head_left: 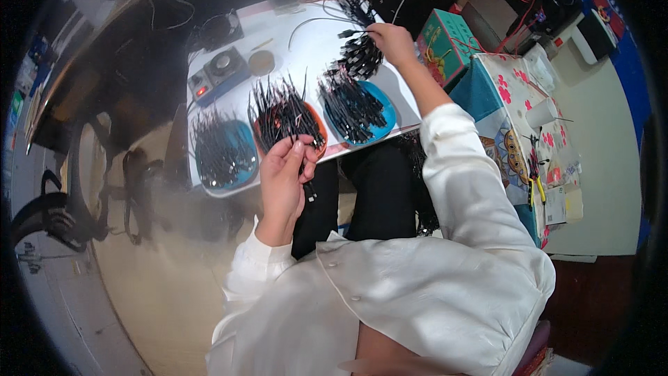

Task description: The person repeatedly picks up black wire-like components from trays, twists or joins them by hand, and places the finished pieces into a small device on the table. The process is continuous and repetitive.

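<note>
My left hand [282,174] is closed around several short black cables; a metal-tipped plug [311,193] pokes out below its fingers. Just beyond it, an orange tray [322,127] holds a dense bunch of similar black cables [284,108]. Further out, my right hand [395,43] pinches a black cable whose plug [350,33] points left. Beneath that hand lies a heap of black cables with plugs [360,61]. More cut cables fill a blue tray [379,99] on the right and another blue tray [247,138] on the left.
On the white table [306,52] stand a grey box with a dial and red switch [221,69] and a small round tin [261,63]. A green carton [445,45] is at the right, beside a flower-cloth table [504,87] with a white cup [541,113] and yellow-handled pliers [536,188].
</note>
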### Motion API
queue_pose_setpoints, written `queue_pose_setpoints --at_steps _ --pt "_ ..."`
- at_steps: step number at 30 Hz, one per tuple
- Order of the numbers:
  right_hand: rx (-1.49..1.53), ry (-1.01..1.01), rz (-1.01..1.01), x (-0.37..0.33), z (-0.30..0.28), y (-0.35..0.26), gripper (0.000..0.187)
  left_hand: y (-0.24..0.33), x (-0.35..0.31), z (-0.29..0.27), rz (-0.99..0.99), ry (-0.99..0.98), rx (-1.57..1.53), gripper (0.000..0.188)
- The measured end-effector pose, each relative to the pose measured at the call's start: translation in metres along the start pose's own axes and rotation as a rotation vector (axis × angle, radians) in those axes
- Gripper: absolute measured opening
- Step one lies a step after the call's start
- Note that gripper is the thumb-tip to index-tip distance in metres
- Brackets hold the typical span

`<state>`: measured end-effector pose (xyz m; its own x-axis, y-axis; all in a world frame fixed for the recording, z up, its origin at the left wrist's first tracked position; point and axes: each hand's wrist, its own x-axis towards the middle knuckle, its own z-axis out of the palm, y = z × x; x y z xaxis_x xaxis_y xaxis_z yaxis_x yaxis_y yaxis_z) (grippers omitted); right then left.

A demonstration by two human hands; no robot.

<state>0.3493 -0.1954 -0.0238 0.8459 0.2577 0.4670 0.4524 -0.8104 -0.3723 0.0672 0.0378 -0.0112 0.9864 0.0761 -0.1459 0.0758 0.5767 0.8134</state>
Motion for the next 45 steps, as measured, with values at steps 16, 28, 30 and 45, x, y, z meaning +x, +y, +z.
queue_pose_setpoints --at_steps 16,28,30,45 --pt "0.240 -0.091 -0.732 -0.292 -0.089 -0.172 0.030 -0.026 0.025 0.040 -0.253 -0.085 -0.161 0.017" --pt "0.879 -0.404 0.132 -0.319 -0.082 -0.165 0.020 0.010 -0.065 0.057 0.265 -0.156 0.182 0.016" --pt "1.337 -0.156 0.200 -0.290 -0.100 -0.174 0.025 0.000 -0.081 0.057 0.352 -0.142 0.259 0.017" --pt "1.332 -0.117 0.293 -0.241 -0.131 -0.217 0.018 0.004 -0.107 0.040 0.105 -0.172 0.161 0.021"
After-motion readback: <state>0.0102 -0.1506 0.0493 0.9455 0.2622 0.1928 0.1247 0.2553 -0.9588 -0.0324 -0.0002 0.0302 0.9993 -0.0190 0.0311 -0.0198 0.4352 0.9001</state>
